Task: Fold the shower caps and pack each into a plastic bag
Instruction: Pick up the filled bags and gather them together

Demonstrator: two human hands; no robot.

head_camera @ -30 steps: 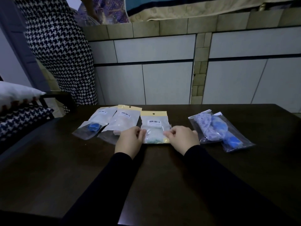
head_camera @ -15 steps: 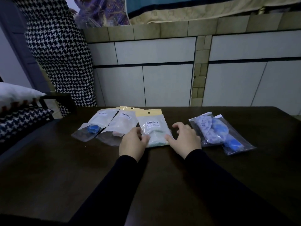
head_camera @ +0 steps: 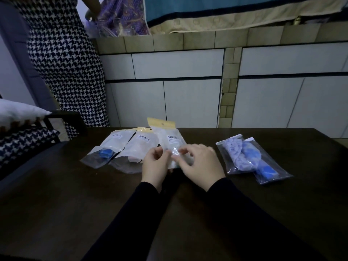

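bag (head_camera: 170, 142) stands tilted between your hands, long axis away from you | left hand (head_camera: 155, 164) pinches its lower edge | right hand (head_camera: 200, 163) loosely curled, fingertips at bag, grip unclear

Home interior: dark wooden desk (head_camera: 75, 204), white-tiled raised ledge (head_camera: 178, 63) (bedding on top), houndstooth-cushioned chair (head_camera: 22, 142).

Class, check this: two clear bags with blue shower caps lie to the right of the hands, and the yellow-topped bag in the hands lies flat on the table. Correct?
Not quite. In the head view the yellow-topped bag is lifted and tilted upright, held by the left hand, right hand at it. The two clear bags do lie right.
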